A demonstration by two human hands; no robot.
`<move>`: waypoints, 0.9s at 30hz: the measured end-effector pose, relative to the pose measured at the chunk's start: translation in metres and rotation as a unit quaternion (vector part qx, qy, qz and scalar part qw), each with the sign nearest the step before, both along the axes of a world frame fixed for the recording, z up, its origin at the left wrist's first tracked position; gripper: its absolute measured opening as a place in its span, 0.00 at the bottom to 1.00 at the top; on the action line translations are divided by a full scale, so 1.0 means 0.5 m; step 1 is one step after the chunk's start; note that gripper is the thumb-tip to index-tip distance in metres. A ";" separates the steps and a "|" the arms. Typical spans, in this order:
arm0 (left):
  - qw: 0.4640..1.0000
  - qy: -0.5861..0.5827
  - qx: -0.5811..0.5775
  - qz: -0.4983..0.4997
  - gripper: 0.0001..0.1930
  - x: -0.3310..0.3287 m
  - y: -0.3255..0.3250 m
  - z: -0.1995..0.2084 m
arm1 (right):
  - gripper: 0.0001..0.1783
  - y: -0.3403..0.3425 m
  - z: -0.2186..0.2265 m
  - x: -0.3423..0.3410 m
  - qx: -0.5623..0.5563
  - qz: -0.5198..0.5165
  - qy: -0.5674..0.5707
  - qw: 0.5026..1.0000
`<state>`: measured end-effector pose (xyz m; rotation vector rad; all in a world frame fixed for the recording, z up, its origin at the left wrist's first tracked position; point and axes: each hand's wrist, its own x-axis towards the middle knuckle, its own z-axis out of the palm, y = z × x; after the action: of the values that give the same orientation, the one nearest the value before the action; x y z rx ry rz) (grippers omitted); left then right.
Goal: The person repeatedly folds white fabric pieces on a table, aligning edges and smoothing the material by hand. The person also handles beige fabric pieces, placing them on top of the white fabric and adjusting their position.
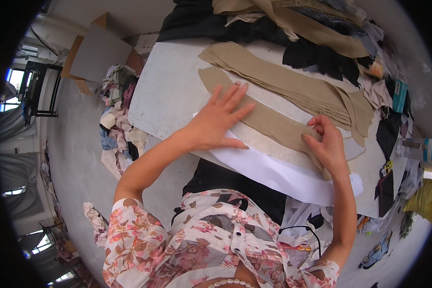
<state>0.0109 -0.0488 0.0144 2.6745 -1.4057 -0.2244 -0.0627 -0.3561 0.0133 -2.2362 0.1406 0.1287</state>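
A long tan fabric strip [269, 120] lies slantwise across the pale worktable in front of me. My left hand [218, 120] rests flat on its left part, fingers spread and thumb stretched toward the white sheet. At the strip's right end my right hand [327, 144] is curled, thumb and bent fingers at the fabric's edge. Along the near table edge runs a curved white sheet [283, 173], partly beneath the tan strip; whether it is cloth or paper I cannot tell. Beyond the strip lies a layered stack of tan fabric pieces [283, 84].
Dark and tan cloth [259, 26] is heaped along the table's far side. Fabric scraps [120, 129] pile up past its left edge, near a cardboard box [98, 55]. To the right are a teal box [399, 96], a clear container with a blue rim [420, 149] and a dark flat object [386, 192].
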 end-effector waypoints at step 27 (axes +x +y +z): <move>0.980 0.056 -0.020 -0.191 0.49 -0.021 -0.122 -0.013 | 0.19 -0.100 0.014 -0.062 -0.021 -0.055 0.009 0.998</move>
<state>0.0004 -0.1100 0.0077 2.2983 -1.8509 -0.3676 -0.0936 -0.4061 0.0206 -2.2648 0.2781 0.0855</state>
